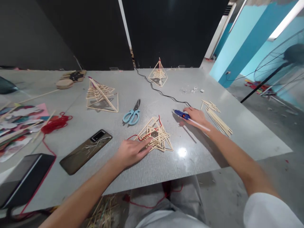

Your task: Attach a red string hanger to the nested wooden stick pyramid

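On the shiny grey bench [147,171] I see room between the pale wooden stick frame [161,139] and blue glue gun [181,114]; a thin black cord [162,94] blocks behind.

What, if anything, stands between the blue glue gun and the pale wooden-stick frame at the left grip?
Nothing visible stands between the blue glue gun and the pale wooden-stick frame; a thin red thread lies on the frame itself.

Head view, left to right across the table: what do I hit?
Red yarn → tiered stick frame → left hand → stick structure under its fingertips → blue glue gun → right hand → loose pale sticks.
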{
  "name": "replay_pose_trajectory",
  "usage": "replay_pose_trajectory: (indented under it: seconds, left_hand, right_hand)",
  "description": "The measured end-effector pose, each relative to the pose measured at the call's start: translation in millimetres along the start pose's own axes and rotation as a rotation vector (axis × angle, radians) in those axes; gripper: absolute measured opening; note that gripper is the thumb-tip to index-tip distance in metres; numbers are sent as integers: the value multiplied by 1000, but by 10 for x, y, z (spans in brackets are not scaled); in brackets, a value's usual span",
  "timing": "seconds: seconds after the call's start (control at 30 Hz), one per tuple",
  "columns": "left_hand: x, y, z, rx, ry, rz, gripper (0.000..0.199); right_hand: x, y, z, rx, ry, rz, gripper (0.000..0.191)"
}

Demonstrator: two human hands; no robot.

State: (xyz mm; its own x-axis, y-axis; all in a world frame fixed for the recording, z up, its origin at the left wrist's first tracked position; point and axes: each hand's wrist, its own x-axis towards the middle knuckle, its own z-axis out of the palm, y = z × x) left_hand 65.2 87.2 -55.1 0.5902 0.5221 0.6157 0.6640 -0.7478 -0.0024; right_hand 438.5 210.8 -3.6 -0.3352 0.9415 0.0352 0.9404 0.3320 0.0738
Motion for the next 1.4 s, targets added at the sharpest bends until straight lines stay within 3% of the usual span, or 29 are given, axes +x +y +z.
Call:
replay_pose_trajectory:
  seconds: [0.13,0.23,0.33,0.47,0.5,0.63,0.77,1.03,1.17,1.4]
  left_hand:
    - [-2,-24,9,-3,2,-14,27]
    - [-14,-47,41,3,16,-22,28]
    - [-40,-73,102,15,26,-39,29]
    - [-66,-106,186,7,-18,-99,31]
    - [-66,-112,202,-4,-27,-120,31]
    - [-40,-126,229,-69,-41,-177,36]
    - [-9,-143,228,-75,-71,-179,40]
    - [-2,-137,283,-110,-171,-252,46]
    - [34,-66,233,-179,-205,-314,46]
    - [70,21,217,-294,-197,-429,41]
  right_hand:
    - [-226,101,-372,-98,-153,38,57]
    - [-490,110,-809,-87,-196,76,40]
    - [-875,-86,-1279,344,-72,-34,24]
    - [-1445,-624,-1819,984,65,-254,27]
    - [-1561,-764,-1925,1068,114,-270,25]
    - [-1811,-1146,-2164,1163,104,-372,20]
    - [-1752,-1178,-2063,1223,157,-387,22]
    - [-1348,-1067,-1448,1565,314,-232,19]
    - [-1193,-1167,-1307,1689,277,-192,20]
    - [-952,-1318,-1079,1727,174,-282,25]
